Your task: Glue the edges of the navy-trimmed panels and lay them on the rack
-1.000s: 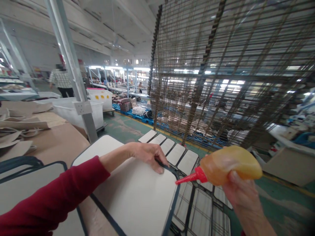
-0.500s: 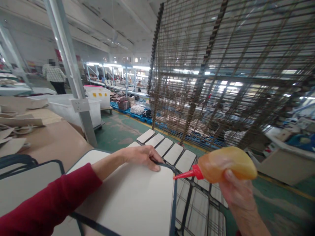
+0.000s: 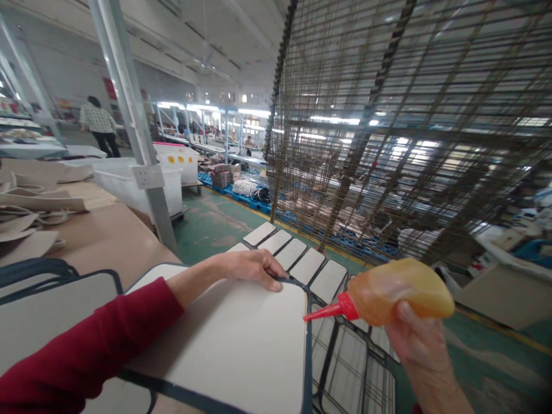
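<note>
My left hand (image 3: 250, 268), in a red sleeve, grips the far edge of a white flat panel with a dark blue border (image 3: 241, 345), fingers curled over its top edge. My right hand (image 3: 416, 339) squeezes an orange glue bottle (image 3: 399, 290) with a red nozzle. The nozzle tip sits at the panel's right border, near the top right corner. The panel lies over the edge of a brown table (image 3: 103, 241).
A wire drying rack (image 3: 388, 126) with many tilted mesh shelves stands ahead; its lowest shelf holds a row of small white panels (image 3: 297, 256). Another white panel (image 3: 47, 316) lies at left. A metal post (image 3: 129, 115), white bins (image 3: 142, 190), and a person (image 3: 98, 126) stand further back.
The panel has rotated and shifted slightly under my left hand, so its right border now lines up with the nozzle. The bottle has stayed nearly in place.
</note>
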Motion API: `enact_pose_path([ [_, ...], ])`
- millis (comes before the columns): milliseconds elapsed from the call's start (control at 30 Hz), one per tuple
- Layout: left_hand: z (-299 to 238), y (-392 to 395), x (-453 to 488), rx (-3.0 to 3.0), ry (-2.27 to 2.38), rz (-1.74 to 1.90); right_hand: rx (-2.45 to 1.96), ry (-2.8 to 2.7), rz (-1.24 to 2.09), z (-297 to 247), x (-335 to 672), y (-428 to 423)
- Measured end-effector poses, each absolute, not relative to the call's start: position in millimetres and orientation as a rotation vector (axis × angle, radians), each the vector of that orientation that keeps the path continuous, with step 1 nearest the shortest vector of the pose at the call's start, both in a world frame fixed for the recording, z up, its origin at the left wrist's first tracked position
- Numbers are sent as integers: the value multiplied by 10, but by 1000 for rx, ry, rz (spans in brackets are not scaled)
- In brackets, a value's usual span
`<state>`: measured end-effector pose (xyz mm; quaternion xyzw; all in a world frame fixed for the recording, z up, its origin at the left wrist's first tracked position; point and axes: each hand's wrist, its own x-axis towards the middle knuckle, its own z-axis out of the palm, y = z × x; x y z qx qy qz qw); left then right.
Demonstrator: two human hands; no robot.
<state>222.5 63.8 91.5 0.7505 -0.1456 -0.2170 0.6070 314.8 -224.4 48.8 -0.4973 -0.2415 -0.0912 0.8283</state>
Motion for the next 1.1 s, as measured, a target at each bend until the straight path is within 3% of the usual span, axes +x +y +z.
enact_pose_path([
  [1100, 818, 788, 2342, 1622, -166, -528, -1078, -374, -72, 473, 2997, -2275],
])
